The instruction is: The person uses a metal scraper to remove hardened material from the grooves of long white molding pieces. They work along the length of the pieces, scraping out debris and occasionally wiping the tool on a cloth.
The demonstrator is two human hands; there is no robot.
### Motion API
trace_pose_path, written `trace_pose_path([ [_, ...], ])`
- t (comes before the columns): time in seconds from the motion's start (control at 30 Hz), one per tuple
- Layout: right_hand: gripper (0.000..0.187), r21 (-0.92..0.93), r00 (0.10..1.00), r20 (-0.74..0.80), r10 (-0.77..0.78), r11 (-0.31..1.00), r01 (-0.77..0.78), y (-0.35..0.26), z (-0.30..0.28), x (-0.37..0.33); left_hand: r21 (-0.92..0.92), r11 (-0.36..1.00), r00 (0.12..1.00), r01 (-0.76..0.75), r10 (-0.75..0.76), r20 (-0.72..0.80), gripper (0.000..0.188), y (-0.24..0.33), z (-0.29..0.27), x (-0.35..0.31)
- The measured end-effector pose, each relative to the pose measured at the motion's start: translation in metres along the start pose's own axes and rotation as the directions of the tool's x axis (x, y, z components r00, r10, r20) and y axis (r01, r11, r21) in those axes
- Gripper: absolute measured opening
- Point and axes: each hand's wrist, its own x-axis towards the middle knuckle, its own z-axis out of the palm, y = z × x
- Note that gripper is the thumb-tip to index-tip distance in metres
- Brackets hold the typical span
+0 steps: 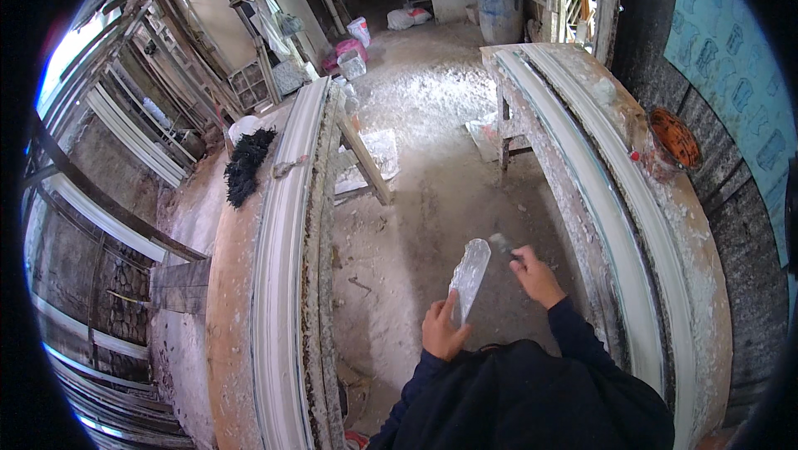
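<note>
My left hand (445, 329) is closed around the lower end of a long, tapered, whitish piece (472, 271) that looks translucent and has one ragged edge. It points up and away from me, over the floor. To its right, my right hand (539, 278) grips a small scraper (503, 243) with a dark handle and a pale tip. The scraper's tip is close to the whitish piece's upper end, with a small gap between them. Both hands are in front of my body, between two long benches.
Long white mouldings lie along the left bench (229, 325) and the right bench (706, 309). A black shaggy bundle (248, 167) rests on the left one. An orange-lined bowl (675, 139) sits on the right one. Farther back stand a blue barrel (499, 9) and several buckets.
</note>
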Motion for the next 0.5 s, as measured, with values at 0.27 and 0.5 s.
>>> trace_pose_path([
  [0.27, 0.031, 0.155, 0.965, 0.257, -0.052, 0.988, 0.012, -0.038, -0.032, -0.015, 0.303, 0.946, 0.986, -0.116, 0.147, -0.082, 0.081, -0.002, -0.004, 0.000],
  [0.5, 0.029, -0.033, 0.909, 0.412, -0.056, 0.997, 0.076, -0.047, -0.024, -0.016, 0.344, 0.937, 0.993, -0.061, 0.093, -0.078, 0.091, 0.004, -0.005, 0.001],
])
